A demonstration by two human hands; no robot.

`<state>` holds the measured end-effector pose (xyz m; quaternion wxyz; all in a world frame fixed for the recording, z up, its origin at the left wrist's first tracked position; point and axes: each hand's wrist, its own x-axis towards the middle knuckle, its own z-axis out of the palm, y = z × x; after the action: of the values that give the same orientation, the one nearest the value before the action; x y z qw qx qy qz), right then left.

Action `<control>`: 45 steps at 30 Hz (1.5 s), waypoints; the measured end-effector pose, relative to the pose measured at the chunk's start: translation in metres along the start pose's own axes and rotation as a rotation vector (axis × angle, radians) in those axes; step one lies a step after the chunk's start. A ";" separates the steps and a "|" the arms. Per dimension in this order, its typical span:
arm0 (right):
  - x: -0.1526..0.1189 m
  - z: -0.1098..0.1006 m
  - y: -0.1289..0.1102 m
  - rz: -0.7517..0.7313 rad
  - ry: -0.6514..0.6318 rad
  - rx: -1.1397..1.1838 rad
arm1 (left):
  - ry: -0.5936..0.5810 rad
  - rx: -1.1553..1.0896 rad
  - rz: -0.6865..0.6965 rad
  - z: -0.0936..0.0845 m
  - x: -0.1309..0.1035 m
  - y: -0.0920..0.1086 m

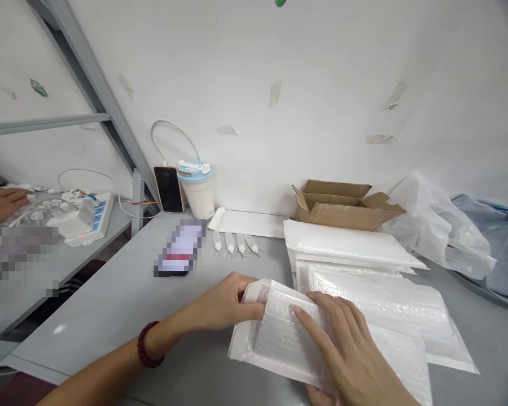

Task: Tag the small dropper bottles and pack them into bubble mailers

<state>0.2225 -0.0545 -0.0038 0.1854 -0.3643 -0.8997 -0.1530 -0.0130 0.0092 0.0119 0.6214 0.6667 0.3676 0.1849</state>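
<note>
A white bubble mailer (pixel 285 332) is held between my two hands above the front of the grey table. My left hand (pixel 232 304) pinches its left end, thumb on top and fingers partly hidden behind the edge. Across the mailer's right part lies my right hand (pixel 342 338), fingers over the top and thumb at the lower edge. Whatever the mailer may contain is hidden. Just to the right, more white bubble mailers (pixel 389 299) are spread in overlapping layers, some under my right hand. Behind them is a further stack of white mailers (pixel 347 242).
An open cardboard box (pixel 347 214) and a white plastic bag (pixel 436 220) stand at the back right. Several small clear tubes (pixel 240 243) lie behind my left hand. A lit phone (pixel 182 245), a cup (pixel 197 192) and another person's hand (pixel 4 204) are leftward.
</note>
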 end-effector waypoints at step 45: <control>-0.003 0.020 -0.010 -0.003 0.066 -0.080 | 0.510 1.068 -0.272 -0.052 0.019 -0.040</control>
<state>0.2130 -0.0551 -0.0249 0.2001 -0.3646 -0.8869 -0.2009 -0.0474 0.0578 -0.0220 0.1113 0.7681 0.6287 0.0476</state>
